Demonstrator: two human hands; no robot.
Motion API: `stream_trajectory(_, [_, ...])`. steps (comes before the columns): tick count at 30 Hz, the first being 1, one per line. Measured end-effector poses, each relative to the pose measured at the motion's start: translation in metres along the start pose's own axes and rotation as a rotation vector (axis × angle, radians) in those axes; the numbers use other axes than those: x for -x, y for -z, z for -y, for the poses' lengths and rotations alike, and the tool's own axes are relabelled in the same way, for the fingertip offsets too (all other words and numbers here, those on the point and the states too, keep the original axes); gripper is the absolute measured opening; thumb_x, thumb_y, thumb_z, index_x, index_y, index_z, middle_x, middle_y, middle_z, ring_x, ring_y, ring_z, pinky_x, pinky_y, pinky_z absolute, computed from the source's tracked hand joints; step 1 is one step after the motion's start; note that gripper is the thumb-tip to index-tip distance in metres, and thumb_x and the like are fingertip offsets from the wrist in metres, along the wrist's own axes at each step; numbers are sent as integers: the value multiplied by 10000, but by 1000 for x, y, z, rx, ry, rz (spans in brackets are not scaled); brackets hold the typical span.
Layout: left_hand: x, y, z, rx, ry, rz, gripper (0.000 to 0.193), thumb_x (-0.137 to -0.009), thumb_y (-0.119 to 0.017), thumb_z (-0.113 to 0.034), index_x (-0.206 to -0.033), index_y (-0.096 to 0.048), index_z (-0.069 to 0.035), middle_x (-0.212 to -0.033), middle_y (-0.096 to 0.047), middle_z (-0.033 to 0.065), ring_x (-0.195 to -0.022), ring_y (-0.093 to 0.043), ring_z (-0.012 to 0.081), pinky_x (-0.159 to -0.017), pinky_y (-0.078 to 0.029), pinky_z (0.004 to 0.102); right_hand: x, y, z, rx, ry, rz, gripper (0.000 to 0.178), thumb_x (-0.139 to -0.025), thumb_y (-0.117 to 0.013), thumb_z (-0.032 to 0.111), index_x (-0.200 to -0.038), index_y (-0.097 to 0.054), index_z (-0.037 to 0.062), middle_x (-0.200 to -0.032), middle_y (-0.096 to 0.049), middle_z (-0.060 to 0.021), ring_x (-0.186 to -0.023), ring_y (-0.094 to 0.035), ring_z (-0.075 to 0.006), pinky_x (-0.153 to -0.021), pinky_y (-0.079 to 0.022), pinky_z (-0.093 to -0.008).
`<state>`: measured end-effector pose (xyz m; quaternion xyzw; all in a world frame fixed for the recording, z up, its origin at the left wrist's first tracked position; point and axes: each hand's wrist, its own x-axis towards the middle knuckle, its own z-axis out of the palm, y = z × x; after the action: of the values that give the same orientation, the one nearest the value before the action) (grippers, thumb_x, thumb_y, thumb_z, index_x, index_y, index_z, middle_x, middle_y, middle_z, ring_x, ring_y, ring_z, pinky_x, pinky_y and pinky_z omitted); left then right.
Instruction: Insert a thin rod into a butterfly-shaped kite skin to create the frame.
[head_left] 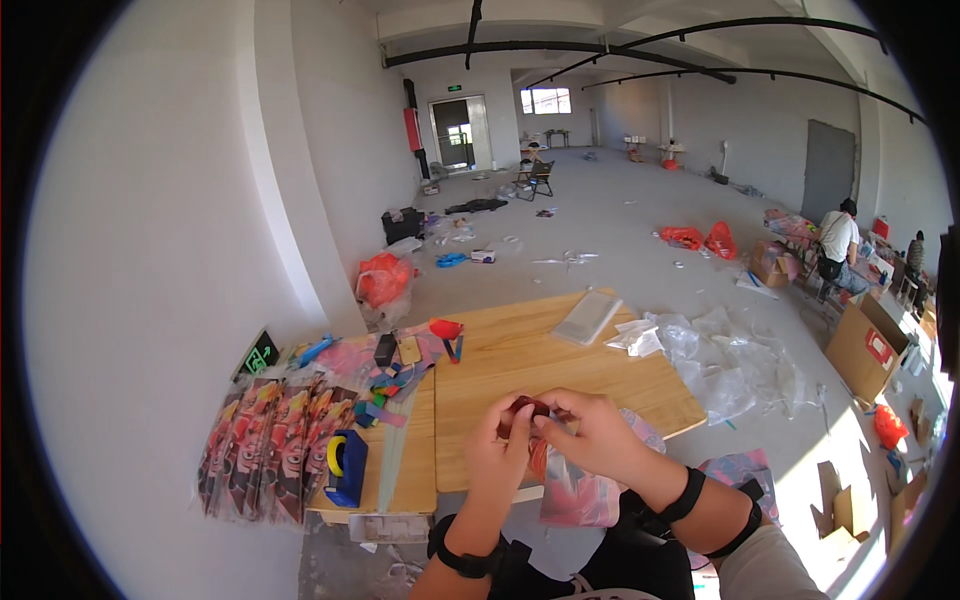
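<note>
Above the front of the wooden table (510,350), my left hand (500,435) and my right hand (592,430) meet, fingers closed. Between their fingertips they pinch a small dark red piece (530,406), whose exact kind I cannot make out. Just under my right hand is a pink printed plastic bag (580,497); whether that hand also grips it I cannot tell. Something orange-red and ribbed (537,458) shows between my wrists, partly hidden by the hands.
On the left lie printed plastic packs (265,440), a blue tape dispenser (346,470) and coloured strips (385,395). A clear plastic box (587,317) sits at the table's far edge. Clear plastic wrap (745,365) lies right of it. A person (838,245) sits far right, beyond an open carton (868,345).
</note>
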<state>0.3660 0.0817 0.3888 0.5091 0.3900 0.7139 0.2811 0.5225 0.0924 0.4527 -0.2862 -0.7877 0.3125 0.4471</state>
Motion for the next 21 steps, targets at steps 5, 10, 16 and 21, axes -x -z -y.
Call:
stream_trajectory(5, [-10, 8, -50, -440, -263, 109, 140, -890, -751, -19, -1020, -697, -12, -921, -663, 70, -833, -612, 133, -755, -493, 272, 11, 17, -7, -23, -40, 31, 179, -967, -621, 70, -1108, -675, -27, -900, -739, -142, -762, -704, -174, -720, -562, -323])
stream_trajectory(10, [-5, 6, -56, -252, -247, 240, 142, -869, -797, -90, -967, -724, -17, -875, -688, 84, -803, -653, 168, -728, -507, 274, 19, 28, 10, -118, 4, 99, 124, -971, -659, 37, -1062, -681, -45, -889, -748, -86, -764, -666, -76, -705, -552, -253])
stream_trajectory(16, [7, -4, -78, -148, -138, 221, 95, -888, -772, -53, -926, -712, 11, -855, -707, 92, -777, -668, 173, -739, -519, 283, 29, 34, 23, -85, -48, 40, 111, -940, -728, 50, -997, -692, -39, -845, -743, -65, -739, -671, -59, -660, -560, -238])
stream_trajectory(21, [10, -4, -81, -257, -249, 205, 77, -888, -755, -1, -952, -716, 11, -869, -710, 92, -816, -674, 153, -758, -524, 281, 35, 33, 24, -176, -80, 23, 105, -933, -743, 57, -967, -696, -31, -815, -731, -52, -732, -669, -54, -642, -557, -236])
